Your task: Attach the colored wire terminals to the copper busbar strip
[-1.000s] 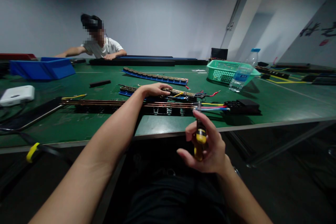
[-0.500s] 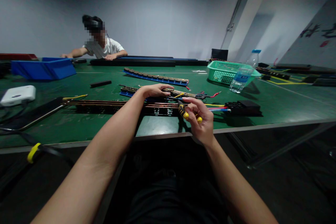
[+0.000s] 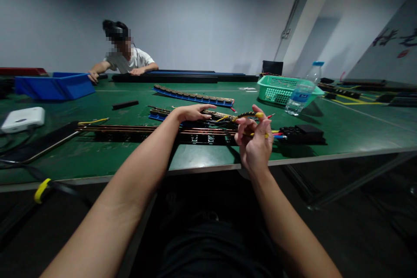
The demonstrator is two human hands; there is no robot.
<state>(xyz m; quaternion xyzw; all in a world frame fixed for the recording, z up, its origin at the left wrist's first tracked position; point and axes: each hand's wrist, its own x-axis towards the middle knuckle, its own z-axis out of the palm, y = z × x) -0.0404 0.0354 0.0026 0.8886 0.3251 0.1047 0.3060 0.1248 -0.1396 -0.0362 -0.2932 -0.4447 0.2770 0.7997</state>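
Observation:
Yellow-and-black pliers (image 3: 248,115) are held in my right hand (image 3: 256,141), their handles spread apart among the fingers and their jaws hard to make out. My left hand (image 3: 193,113) lies over a blue-backed strip (image 3: 158,116) with metal bars and wires, its thumb and forefinger stretched out and apart; its other fingers are mostly hidden. Nearer to me, a long black rail (image 3: 130,131) with copper-coloured rods runs under my left forearm. Yellow, red and blue wires lead from its right side into a black connector block (image 3: 301,134).
Another blue-backed strip (image 3: 195,96) lies farther back. A green basket (image 3: 273,91) and a water bottle (image 3: 298,97) stand at right. At left are a blue bin (image 3: 55,87) and a white box (image 3: 22,119). A co-worker (image 3: 130,58) sits across the table (image 3: 130,163).
My right hand has moved slightly right and turned, so the pliers' handles now point up and right, off the wires. My left hand stays put. The co-worker's hand has moved toward the blue bin.

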